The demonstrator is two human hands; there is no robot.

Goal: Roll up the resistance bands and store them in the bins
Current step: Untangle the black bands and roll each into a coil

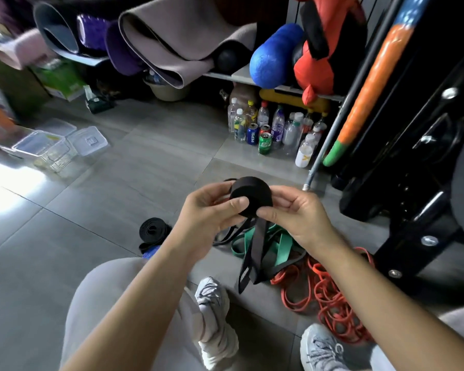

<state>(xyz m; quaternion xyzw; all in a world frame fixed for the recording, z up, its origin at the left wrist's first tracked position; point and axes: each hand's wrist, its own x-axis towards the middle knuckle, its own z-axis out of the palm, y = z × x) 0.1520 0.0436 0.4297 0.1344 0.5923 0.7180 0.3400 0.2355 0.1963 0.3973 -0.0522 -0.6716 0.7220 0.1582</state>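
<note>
clear bins (42, 149) far left on floor, contents unclear; open tile betw them & hands. rolled black band (152, 231) on floor. left hand (212, 210) + right hand (292, 212) both pinched shut on black band roll (251, 195), tail hanging over green bands (273, 247), orange bands (330, 298) right.

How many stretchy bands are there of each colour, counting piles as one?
Black rolls: 2, the roll held by the left hand and right hand, and a finished roll on the floor
Green piles: 1
Orange piles: 1
Total: 4; single bands in the piles cannot be told apart.
</note>
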